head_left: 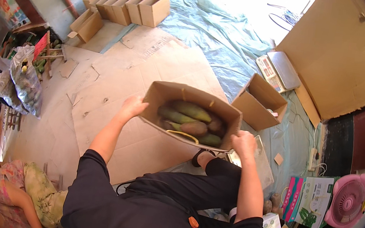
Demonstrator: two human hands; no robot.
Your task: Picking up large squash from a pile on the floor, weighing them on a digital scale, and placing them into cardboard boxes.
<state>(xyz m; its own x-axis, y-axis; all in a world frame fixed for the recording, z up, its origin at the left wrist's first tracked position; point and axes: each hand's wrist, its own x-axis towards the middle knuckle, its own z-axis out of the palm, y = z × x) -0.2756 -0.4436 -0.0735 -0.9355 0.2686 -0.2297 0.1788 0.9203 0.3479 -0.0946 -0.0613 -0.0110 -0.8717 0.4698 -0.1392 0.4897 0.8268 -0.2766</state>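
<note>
Between my two hands is an open brown cardboard box, raised over the floor and tipped so that its inside shows. Several large, long fruits, green to reddish brown and mango-like, lie in it. A yellow cord handle loops along its near rim. My left hand is closed on the box's left edge. On the right edge my right hand is curled round the rim. The fingertips of both hands are partly hidden by the cardboard.
An open carton stands right of the box, beside a scale. Several open cartons line the far left wall. Flattened cardboard and blue plastic sheeting cover the floor. A pink fan is at right; another person sits lower left.
</note>
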